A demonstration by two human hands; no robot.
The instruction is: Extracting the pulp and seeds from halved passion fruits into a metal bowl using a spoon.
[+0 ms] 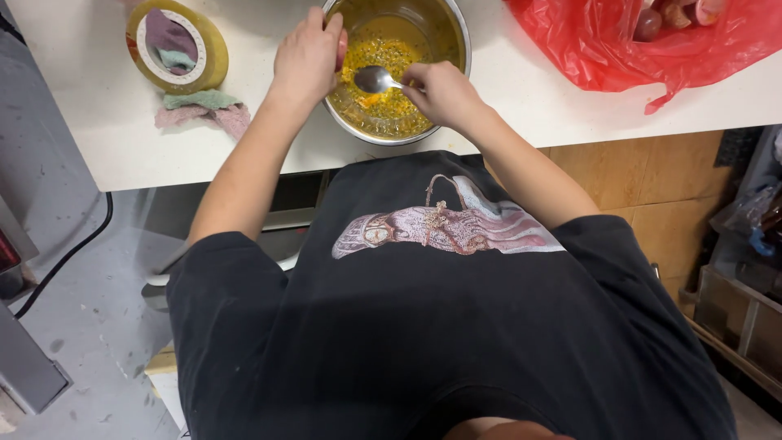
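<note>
A steel bowl [453, 33] holding yellow seedy pulp stands on the white table [98, 122] just in front of me. My left hand [305, 57] rests on the bowl's left rim, fingers curled over something I cannot make out. My right hand [440, 91] grips the handle of a metal spoon [373, 79], whose bowl hovers over the pulp near the bowl's middle.
A wide roll of yellowish tape [175, 45] lies at the table's left with a crumpled cloth [204, 110] beside it. A red plastic bag [643, 45] with dark round fruits sits at the right. A black cable [69, 253] runs over the grey floor at left.
</note>
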